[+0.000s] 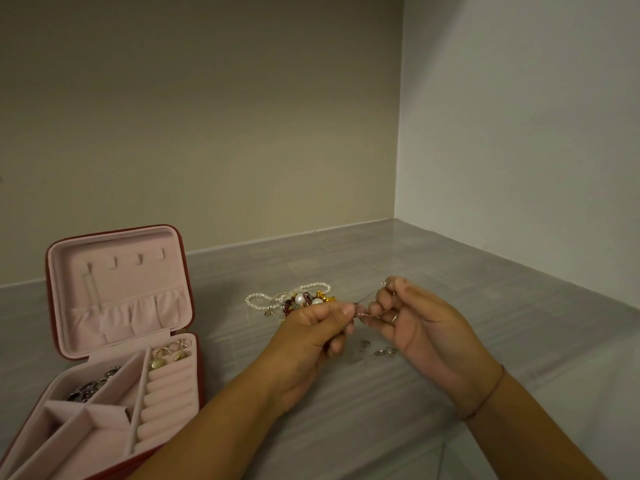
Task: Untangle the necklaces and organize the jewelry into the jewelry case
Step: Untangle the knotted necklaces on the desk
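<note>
A thin silver chain necklace is pinched between my left hand and my right hand, a little above the grey counter. Its ring clasp sticks up above my right fingers. Small silver pendants lie on the counter under my hands. Just behind my left hand lies a tangled pile of jewelry: pearl strands, gold bits and dark red beads. At the left stands the red jewelry case, open, with a pink lining. It holds a dark silver piece and gold earrings.
The grey counter runs into a corner between a beige wall behind and a white wall on the right. The case's lid stands upright, with hooks and a gathered pocket. A thin cord bracelet is on my right wrist and a ring on one finger.
</note>
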